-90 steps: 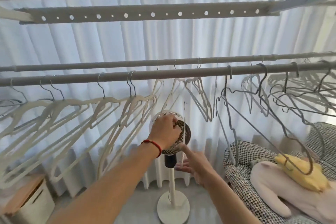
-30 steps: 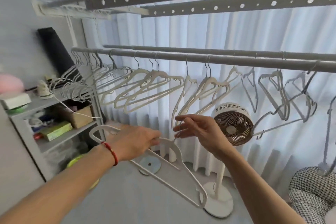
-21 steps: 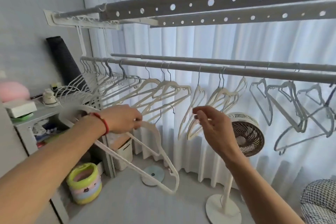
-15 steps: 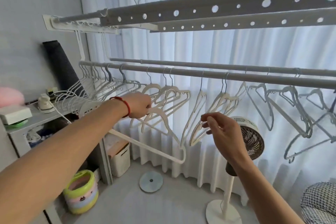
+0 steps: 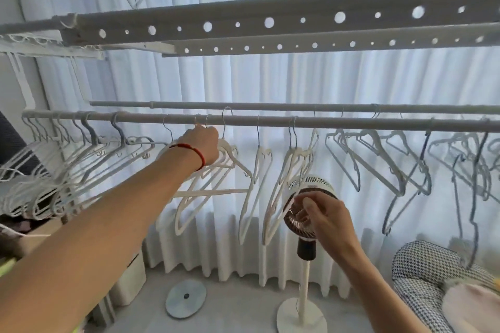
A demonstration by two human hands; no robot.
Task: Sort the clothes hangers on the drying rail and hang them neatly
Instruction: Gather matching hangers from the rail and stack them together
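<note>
The white hanger (image 5: 230,154) hung just under the near drying rail (image 5: 270,119), its hook (image 5: 226,116) reaching up over the rail — the left hand (image 5: 201,144) gripped it at the neck, fingers curled round it. More white hangers (image 5: 292,170) hung just to the right, grey ones (image 5: 378,159) further along. The right hand (image 5: 324,213) was lower, apart from the rail, fingers loosely bent, holding nothing — in front of the standing fan (image 5: 305,224).
</note>
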